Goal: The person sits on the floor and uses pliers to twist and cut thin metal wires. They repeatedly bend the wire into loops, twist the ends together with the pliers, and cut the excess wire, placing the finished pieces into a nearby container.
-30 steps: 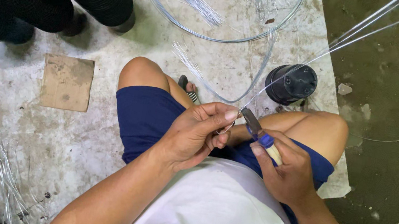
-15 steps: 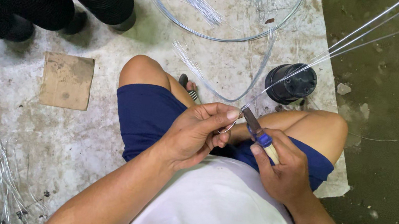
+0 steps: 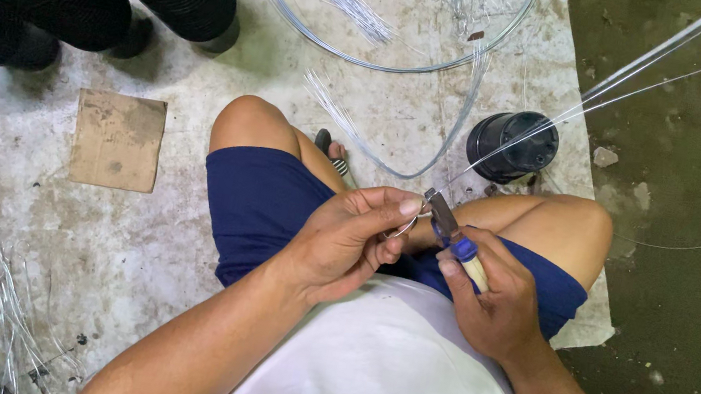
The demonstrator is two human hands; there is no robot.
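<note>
Left hand [image 3: 342, 241] fingers are pinching a small wire loop [image 3: 403, 227] while right hand [image 3: 494, 299] is gripping pliers [image 3: 451, 227] on it, likely bending; twisting needs steady hold.

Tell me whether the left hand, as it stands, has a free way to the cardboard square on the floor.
Probably yes. The cardboard square lies bare on the floor, left of the knee, nothing between. But the left hand pinches a wire loop, so it is occupied.

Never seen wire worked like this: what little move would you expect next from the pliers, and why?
Probably a small twist of the pliers. The right hand holds them with their tip on the wire, right beside the left hand, whose fingers pinch a small loop; the long end runs off taut.
</note>
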